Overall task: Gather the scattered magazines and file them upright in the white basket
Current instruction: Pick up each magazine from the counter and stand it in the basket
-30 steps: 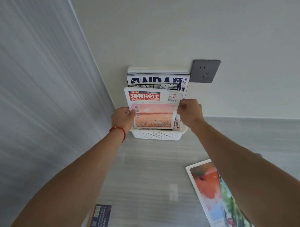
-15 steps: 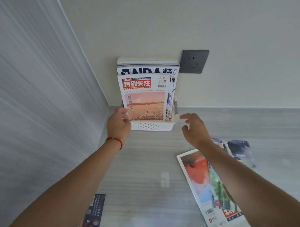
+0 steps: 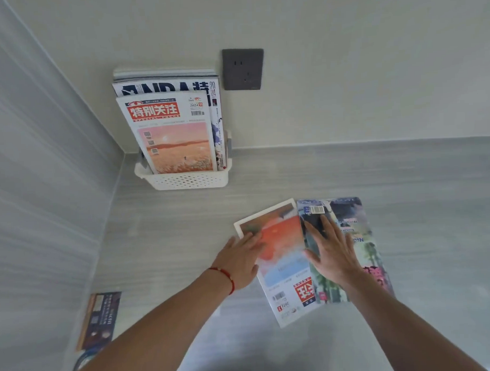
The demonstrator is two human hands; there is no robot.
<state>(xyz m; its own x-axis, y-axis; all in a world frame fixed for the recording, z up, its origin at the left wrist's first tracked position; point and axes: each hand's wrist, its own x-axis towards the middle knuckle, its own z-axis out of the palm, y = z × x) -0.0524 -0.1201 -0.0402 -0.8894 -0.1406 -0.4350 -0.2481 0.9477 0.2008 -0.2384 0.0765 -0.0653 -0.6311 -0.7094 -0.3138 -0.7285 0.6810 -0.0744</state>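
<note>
Standing upright in white basket at far-left corner of tabletop: several magazines, sunset one in front. Two left flat near middle (overlapping): orange magazine, dark magazine. Left hand, right hand lie flat on them, fingers spread, gripping nothing. Dark booklet at left edge. Wall socket clear of path.

- white basket, perforated, beyond the left hand
- orange-and-blue magazine under the left hand
- dark multicoloured magazine under the right hand
- red bracelet at the left wrist
</note>
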